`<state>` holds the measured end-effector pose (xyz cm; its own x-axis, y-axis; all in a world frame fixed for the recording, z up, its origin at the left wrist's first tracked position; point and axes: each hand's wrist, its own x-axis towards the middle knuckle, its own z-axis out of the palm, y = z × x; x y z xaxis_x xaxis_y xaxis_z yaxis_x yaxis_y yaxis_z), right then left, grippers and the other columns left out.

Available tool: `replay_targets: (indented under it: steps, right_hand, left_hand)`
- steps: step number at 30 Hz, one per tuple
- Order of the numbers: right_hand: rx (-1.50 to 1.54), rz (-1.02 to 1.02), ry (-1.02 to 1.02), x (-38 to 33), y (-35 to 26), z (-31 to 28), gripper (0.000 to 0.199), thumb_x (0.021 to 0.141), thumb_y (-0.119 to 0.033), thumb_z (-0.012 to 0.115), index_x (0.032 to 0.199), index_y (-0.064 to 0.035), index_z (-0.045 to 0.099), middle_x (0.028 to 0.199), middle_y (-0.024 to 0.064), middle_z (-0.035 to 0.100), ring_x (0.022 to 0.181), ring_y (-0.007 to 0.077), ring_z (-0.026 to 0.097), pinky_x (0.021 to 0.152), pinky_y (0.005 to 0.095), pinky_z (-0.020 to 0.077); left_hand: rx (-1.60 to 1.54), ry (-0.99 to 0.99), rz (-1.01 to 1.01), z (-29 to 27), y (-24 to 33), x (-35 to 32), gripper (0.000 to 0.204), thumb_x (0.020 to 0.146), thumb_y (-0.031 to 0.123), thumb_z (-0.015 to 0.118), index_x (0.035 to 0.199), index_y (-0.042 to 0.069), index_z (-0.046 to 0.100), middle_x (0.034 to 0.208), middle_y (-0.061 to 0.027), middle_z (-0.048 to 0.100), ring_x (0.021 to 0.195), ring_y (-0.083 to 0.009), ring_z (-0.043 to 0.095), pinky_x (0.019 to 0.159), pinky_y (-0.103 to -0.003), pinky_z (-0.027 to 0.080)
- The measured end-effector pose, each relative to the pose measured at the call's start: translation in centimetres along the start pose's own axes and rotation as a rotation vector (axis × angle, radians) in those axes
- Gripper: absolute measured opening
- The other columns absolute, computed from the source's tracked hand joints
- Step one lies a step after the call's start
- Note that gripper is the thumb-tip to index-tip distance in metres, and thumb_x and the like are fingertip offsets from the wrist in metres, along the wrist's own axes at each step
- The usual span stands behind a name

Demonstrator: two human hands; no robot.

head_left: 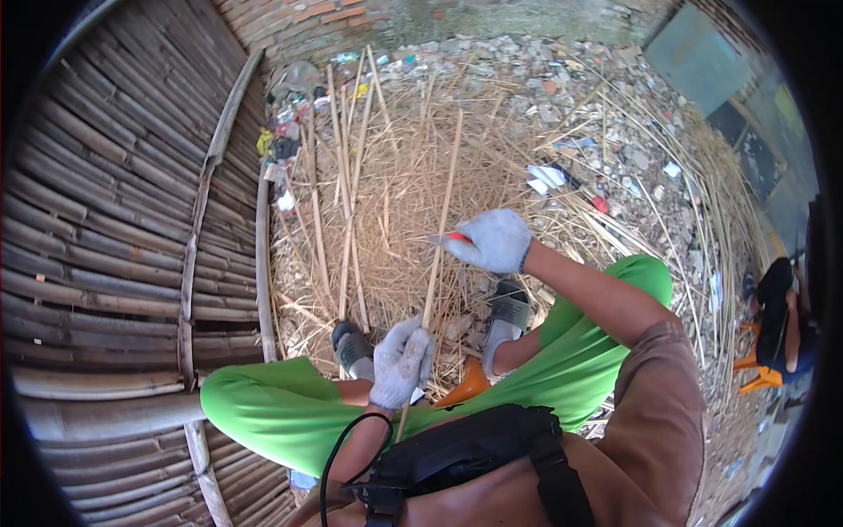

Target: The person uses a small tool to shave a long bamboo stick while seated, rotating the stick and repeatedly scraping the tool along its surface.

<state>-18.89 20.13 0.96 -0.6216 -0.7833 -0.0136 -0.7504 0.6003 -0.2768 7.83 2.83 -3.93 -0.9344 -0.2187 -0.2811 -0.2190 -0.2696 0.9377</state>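
Outdoor yard in strong daylight: a wall of horizontal bamboo poles (114,228) runs along the left side, meeting a brick wall (299,22) at the far end. The ground is covered with dry straw-coloured shavings (395,202), loose bamboo strips (344,184), stone rubble (527,61) and scattered litter (285,132). Dark panels (694,53) stand at the far right.

A bamboo wall (114,220) fills the left side. Dry straw and loose bamboo strips (351,176) cover the ground, with rubble (544,97) and scattered litter (285,132) beyond. Another person (777,325) sits on an orange stool (760,378) at right.
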Motion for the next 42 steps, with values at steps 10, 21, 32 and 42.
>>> replay_targets:
  steps: [10,21,32,42]
  right_hand:
    - [-0.016,0.271,0.062,2.9,11.0,-6.4,0.073,0.108,-0.071,0.038,0.113,-0.0131,0.082,0.104,0.0228,0.079,0.099,0.043,0.077,0.091,0.0531,0.06]
    - [0.041,0.502,0.287,0.9,16.5,-8.1,0.071,0.108,-0.068,0.041,0.122,-0.0081,0.078,0.106,0.0259,0.078,0.104,0.0452,0.075,0.095,0.0548,0.0573]
    - [0.069,-0.15,-0.115,-2.6,-4.2,0.1,0.063,0.107,-0.064,0.049,0.091,-0.0093,0.075,0.082,0.0195,0.076,0.074,0.0395,0.076,0.068,0.0536,0.0611]
    - [0.008,-0.23,-0.082,-3.4,-6.0,0.0,0.057,0.103,-0.064,0.055,0.086,-0.0137,0.076,0.077,0.0149,0.075,0.073,0.0371,0.077,0.064,0.0521,0.0611]
  left_hand:
    - [0.266,-0.1,0.07,0.2,-0.4,-1.3,0.045,0.113,0.03,0.065,0.141,-0.005,0.061,0.086,-0.0061,0.071,0.051,-0.0079,0.057,0.045,-0.023,0.045]
    - [0.019,-0.085,-0.063,1.5,0.5,-0.4,0.047,0.113,0.027,0.067,0.147,-0.002,0.054,0.09,-0.0058,0.073,0.062,-0.0088,0.064,0.051,-0.024,0.051]
    - [0.078,0.051,-0.068,0.8,2.0,0.3,0.04,0.112,0.021,0.066,0.143,-0.001,0.056,0.093,-0.0075,0.077,0.058,-0.0076,0.063,0.048,-0.024,0.051]
    - [0.025,0.072,0.07,0.8,1.4,-0.1,0.035,0.112,0.018,0.065,0.138,-0.003,0.057,0.083,-0.0053,0.068,0.053,-0.0092,0.059,0.046,-0.026,0.048]
